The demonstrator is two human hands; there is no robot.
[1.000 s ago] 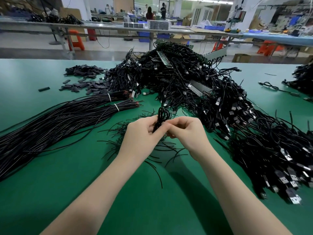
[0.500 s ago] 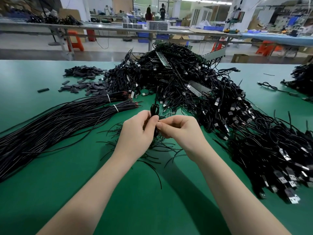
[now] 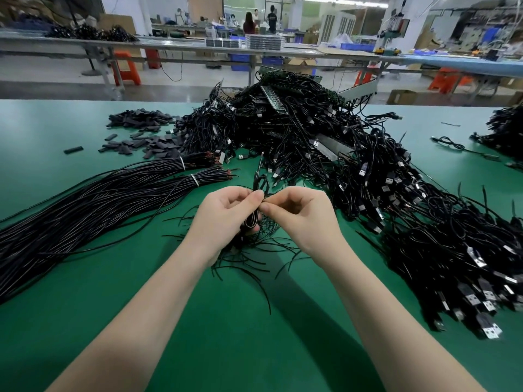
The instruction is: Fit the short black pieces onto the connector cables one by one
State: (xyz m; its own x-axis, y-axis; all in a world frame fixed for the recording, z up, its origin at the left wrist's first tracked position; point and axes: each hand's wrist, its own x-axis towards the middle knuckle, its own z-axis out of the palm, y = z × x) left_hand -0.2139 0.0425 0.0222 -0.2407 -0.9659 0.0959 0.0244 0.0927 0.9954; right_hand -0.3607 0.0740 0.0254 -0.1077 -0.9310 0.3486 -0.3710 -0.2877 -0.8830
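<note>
A factory floor, with long benches, orange stools and a few people standing at the far end, lies beyond a green tabletop [image 3: 85,306] that carries the work. Toward the far left corner sits a scatter of short black pieces [image 3: 147,140], flat sleeves lying loose. Along the left edge run two tied bundles of straight black wires [image 3: 93,202], stripped ends pointing to the middle. From the far edge down the right side spreads a large heap of connector cables [image 3: 396,193], plugs showing throughout. A litter of thin black offcuts [image 3: 249,258] lies under the hands.

At the middle of the tabletop both hands meet. The left hand [image 3: 226,216] has its fingers curled round a coiled cable [image 3: 259,190], whose loop stands up above the thumb while a black length shows below it. The right hand [image 3: 302,216] pinches, thumb to forefinger, at the same point beside the left thumb; what sits between those fingertips is too small to identify, and whether a short piece is already on the cable cannot be told.

Judgement: one cable is in hand and the fitting step is under way or about to begin. The next move calls for a steady hold on the cable end by the left hand and an aligned push of a sleeve along it by the right, without letting the coil spring open.
</note>
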